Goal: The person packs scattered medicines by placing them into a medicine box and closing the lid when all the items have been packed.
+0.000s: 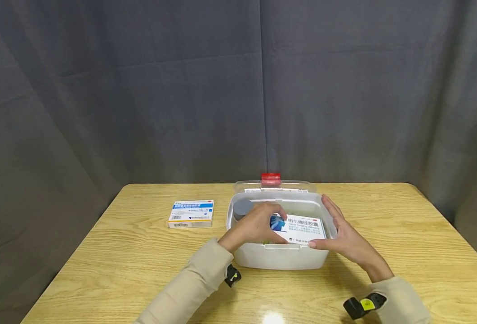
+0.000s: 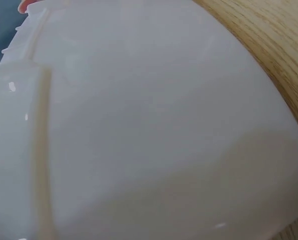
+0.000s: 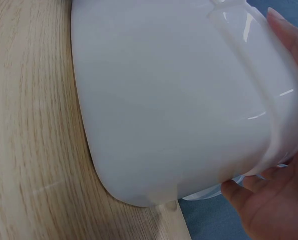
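Observation:
A white plastic storage bin (image 1: 280, 258) stands on the table. Inside it, a white medicine box (image 1: 305, 230) with a blue picture lies near the top. My left hand (image 1: 256, 225) reaches over the front rim and grips this medicine box by its left end, thumb toward the front. Beside the left hand, a grey round lid (image 1: 242, 208) shows inside the bin. My right hand (image 1: 349, 240) holds the bin's right end, thumb at the front rim and fingers along the side. The bin's outer wall (image 2: 154, 110) fills most of the left wrist view.
Left of the bin, a blue and white medicine box (image 1: 191, 213) lies flat on the wooden table (image 1: 141, 252). The bin's clear lid with a red latch (image 1: 270, 179) hangs open behind it. A grey curtain (image 1: 181, 99) covers the background.

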